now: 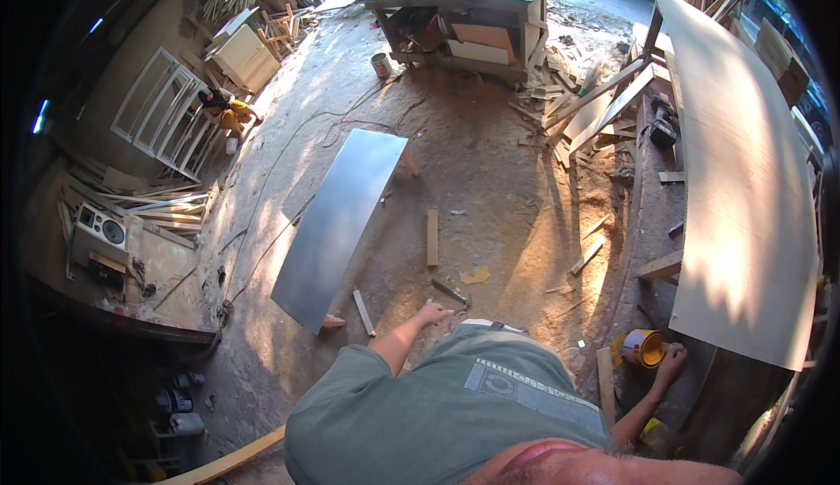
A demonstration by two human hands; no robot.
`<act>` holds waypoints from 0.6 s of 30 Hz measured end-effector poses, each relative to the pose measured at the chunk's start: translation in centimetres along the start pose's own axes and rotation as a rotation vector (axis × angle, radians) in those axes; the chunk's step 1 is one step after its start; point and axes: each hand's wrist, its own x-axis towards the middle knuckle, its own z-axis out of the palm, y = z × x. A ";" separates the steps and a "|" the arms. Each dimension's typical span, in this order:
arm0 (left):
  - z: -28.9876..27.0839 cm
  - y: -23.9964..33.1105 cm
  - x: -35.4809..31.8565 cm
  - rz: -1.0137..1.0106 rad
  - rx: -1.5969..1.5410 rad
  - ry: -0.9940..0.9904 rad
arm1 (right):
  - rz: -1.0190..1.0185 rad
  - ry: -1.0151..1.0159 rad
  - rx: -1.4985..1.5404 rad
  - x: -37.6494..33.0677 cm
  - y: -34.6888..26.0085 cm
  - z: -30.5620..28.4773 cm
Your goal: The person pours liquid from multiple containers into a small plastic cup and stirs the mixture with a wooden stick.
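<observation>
My right hand (672, 362) is closed at the rim of an open can of thick yellow paste or paint (645, 348), on its right side. The can is tipped so that its mouth shows, with yellow smears at its left. Whether the fingers also hold a small tool there cannot be made out. My left hand (434, 313) hangs in front of my waist, a finger stretched out and nothing visible in it. Just beyond it a hammer (451, 291) lies on the floor. A long grey board (341, 223) rests on wooden pieces ahead to the left.
A large curved plywood sheet (744, 188) stretches along the right. Wood offcuts (604, 118) and a cordless drill (663, 126) lie beside it. A workbench (464, 26) stands at the back. Cables (284, 148) cross the floor; a person (232, 116) crouches at the far left.
</observation>
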 end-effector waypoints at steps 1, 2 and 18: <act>0.2 0.1 0.1 0.002 0.004 -0.003 | -0.001 0.002 -0.081 0.2 0.7 -0.1; 0.4 0.3 0.2 -0.001 0.009 -0.014 | 0.029 -0.046 -0.083 0.3 1.4 -0.2; 2.4 2.9 -0.5 0.027 0.068 -0.075 | -0.078 -0.115 -0.006 1.6 7.3 1.6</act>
